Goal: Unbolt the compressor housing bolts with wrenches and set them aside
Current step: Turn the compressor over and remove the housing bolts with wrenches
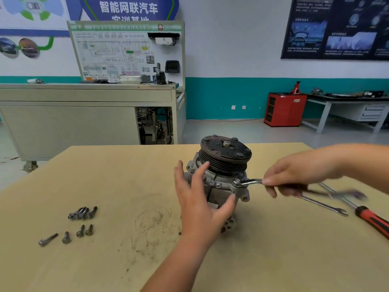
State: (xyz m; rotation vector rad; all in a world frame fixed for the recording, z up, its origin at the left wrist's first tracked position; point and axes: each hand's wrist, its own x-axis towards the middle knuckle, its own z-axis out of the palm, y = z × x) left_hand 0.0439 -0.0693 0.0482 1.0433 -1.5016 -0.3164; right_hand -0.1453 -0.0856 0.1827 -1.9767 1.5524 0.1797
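Lower left of the frame, dull steel bolts [82, 213] lie loose on the tan wooden table [105, 175]. At centre the left hand [200, 199], fingers spread wide, covers and seemingly touches the grey cast compressor [223, 165], which stands upright with its dark ribbed pulley on top. The right hand [294, 175] pinches a shiny ring wrench [248, 182] seated on the housing. An open-end wrench [324, 205] and a red-handled screwdriver [372, 222] lie at right.

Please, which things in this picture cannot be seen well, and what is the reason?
Head view only:
- Near side of the compressor: hidden by the left hand.
- The bolt head: mostly covered by the ring of the wrench.
- Handle end of that wrench: blurred by motion, behind the right hand.
- Handle of the screwdriver: cut off by the right edge.
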